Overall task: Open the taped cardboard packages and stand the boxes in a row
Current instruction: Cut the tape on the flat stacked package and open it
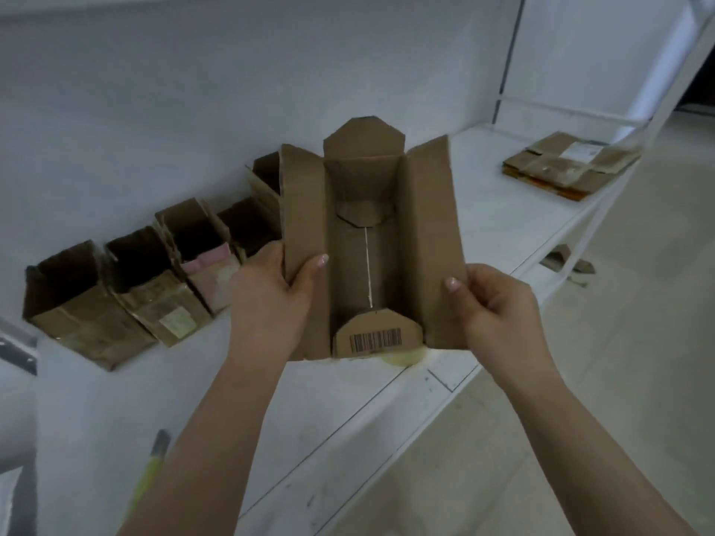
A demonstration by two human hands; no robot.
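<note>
An opened brown cardboard box (371,249) is held above the white table (503,218), its four flaps spread and its inside empty. A barcode shows on the near flap. My left hand (271,299) grips the left long flap, thumb on the inner face. My right hand (491,307) pinches the right long flap near its lower corner. To the left, several opened boxes (154,280) stand in a row along the wall; one has pink material inside.
A stack of flat taped cardboard packages (568,168) lies at the table's far right end. A yellow-handled cutter (153,470) rests near the front left. Crumpled tape (402,355) lies under the held box. A cardboard scrap (557,259) sits below the table edge.
</note>
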